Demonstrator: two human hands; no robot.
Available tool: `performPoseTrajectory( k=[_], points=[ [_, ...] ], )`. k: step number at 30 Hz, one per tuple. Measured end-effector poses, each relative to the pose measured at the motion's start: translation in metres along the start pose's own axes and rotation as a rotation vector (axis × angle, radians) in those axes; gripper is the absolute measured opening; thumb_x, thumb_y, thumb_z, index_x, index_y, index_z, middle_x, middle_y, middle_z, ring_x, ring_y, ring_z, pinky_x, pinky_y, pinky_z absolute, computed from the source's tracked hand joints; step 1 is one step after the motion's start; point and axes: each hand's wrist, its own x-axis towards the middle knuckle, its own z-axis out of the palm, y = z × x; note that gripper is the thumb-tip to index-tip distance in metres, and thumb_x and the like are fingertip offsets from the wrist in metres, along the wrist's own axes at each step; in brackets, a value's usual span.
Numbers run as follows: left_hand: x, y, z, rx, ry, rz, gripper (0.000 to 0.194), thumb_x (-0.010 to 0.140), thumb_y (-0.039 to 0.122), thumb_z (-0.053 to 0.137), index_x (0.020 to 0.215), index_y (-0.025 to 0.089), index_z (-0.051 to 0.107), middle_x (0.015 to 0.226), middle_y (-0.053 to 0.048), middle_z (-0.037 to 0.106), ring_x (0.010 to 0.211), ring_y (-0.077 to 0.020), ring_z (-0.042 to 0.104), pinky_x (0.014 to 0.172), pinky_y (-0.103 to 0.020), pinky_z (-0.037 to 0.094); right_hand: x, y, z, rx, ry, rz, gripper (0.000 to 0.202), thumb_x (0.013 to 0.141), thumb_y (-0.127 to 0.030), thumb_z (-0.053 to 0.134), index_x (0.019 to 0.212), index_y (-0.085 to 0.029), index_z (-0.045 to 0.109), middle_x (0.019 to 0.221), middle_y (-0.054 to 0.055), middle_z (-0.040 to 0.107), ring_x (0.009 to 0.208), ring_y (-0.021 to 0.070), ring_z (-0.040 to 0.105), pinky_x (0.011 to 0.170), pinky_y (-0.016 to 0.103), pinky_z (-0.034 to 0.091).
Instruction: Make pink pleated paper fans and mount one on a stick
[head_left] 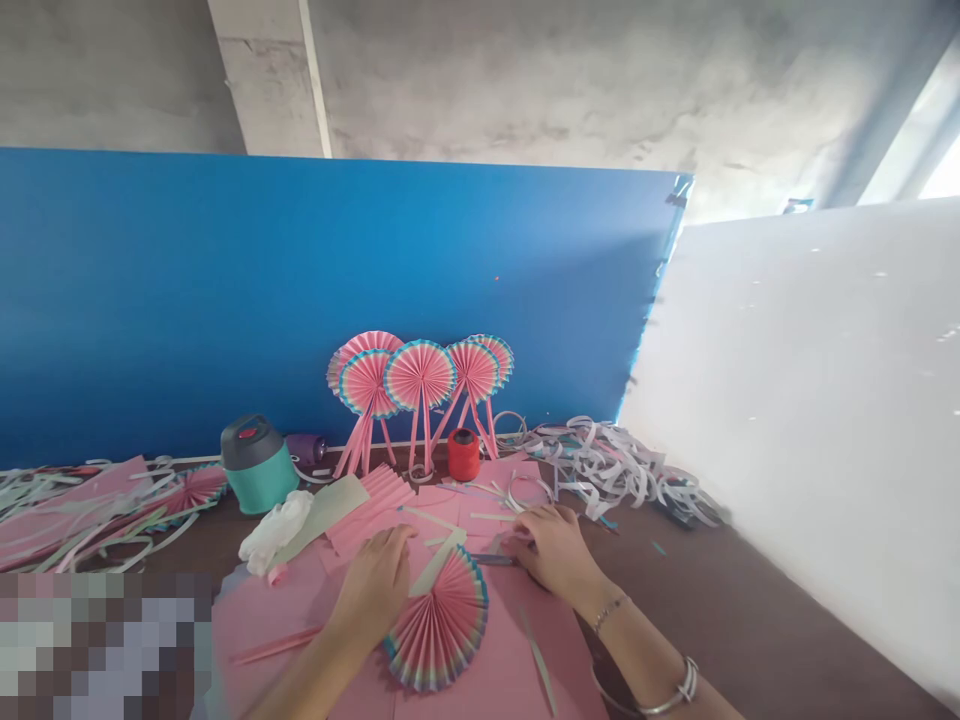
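Nearest, a pleated paper fan [450, 640] lies on pink sheets [360, 690], in front of and between the two hands. Its pink pleats, edged in blue and pale bands, are spread through much of a circle, but the upper left has no spread pleats in view; a pale strip [431, 575] lies there. I judge the pleating done and this fan only partly finished, with its round not closed and no legs seen on it.

The left hand [375, 575] is lowered at the fan's left side, its fingers loosely bent; whether they pinch anything I cannot tell. The right hand [551, 550] lies to the right, fingers curled by a grey blade-like tool [493, 559] that points toward the fan; the hand hides whether it is gripped.

Beyond the hands, more pink pleated paper [379, 500] lies unspread, seemingly work left over. A red spool [463, 460] stands behind the sheets, a teal container [259, 480] to the left, and a heap of pale strips [600, 460] to the right on the brown worktop [690, 590].

Farthest, before the blue panel [337, 250], five round fans [420, 375] stand fully spread on pink legs, and those look complete
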Motion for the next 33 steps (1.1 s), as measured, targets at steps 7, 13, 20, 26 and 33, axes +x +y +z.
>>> performPoseTrajectory(
  k=[7,13,20,26,33],
  points=[
    [-0.007,0.029,-0.009,0.148,-0.109,0.09,0.028,0.091,0.035,0.042,0.082,0.019,0.062,0.08,-0.006,0.066,0.08,-0.0242,0.06,0.074,-0.037,0.041,0.002,0.001,0.003,-0.054,-0.002,0.054,0.015,0.083,-0.018,0.049,0.08,-0.019,0.064,0.089,0.006,0.069,0.093,0.0208,0.057,0.086,0.034,0.028],
    [-0.01,0.033,-0.007,0.167,-0.232,0.146,0.033,0.083,0.05,0.056,0.082,0.018,0.064,0.087,-0.006,0.066,0.086,-0.0264,0.058,0.08,-0.04,0.04,0.001,-0.002,0.002,-0.032,-0.032,0.054,0.017,0.086,-0.022,0.05,0.078,-0.019,0.064,0.088,0.005,0.068,0.092,0.0207,0.057,0.086,0.035,0.029],
    [-0.012,0.033,-0.007,0.1,-0.231,0.138,0.024,0.081,0.041,0.057,0.085,0.019,0.064,0.092,-0.007,0.064,0.09,-0.0261,0.055,0.083,-0.04,0.04,-0.002,-0.004,0.003,0.015,-0.094,-0.085,0.012,0.083,-0.032,0.058,0.085,-0.022,0.066,0.096,0.004,0.065,0.098,0.0216,0.054,0.085,0.035,0.032],
    [-0.012,0.025,-0.004,0.067,-0.172,0.122,0.021,0.079,0.017,0.048,0.095,0.021,0.062,0.096,-0.005,0.064,0.092,-0.0228,0.057,0.085,-0.037,0.04,-0.002,0.001,0.01,-0.012,-0.041,-0.055,0.012,0.08,-0.015,0.054,0.08,-0.021,0.064,0.092,0.003,0.065,0.095,0.0201,0.054,0.086,0.035,0.031],
    [-0.008,0.023,-0.013,0.023,-0.257,0.111,0.052,0.078,0.048,0.06,0.122,0.02,0.054,0.121,-0.012,0.059,0.111,-0.0308,0.052,0.096,-0.046,0.037,0.0,0.002,0.006,-0.055,0.019,0.047,0.016,0.082,-0.013,0.05,0.086,-0.02,0.064,0.096,0.007,0.066,0.098,0.0228,0.053,0.084,0.036,0.032]
  ],
)
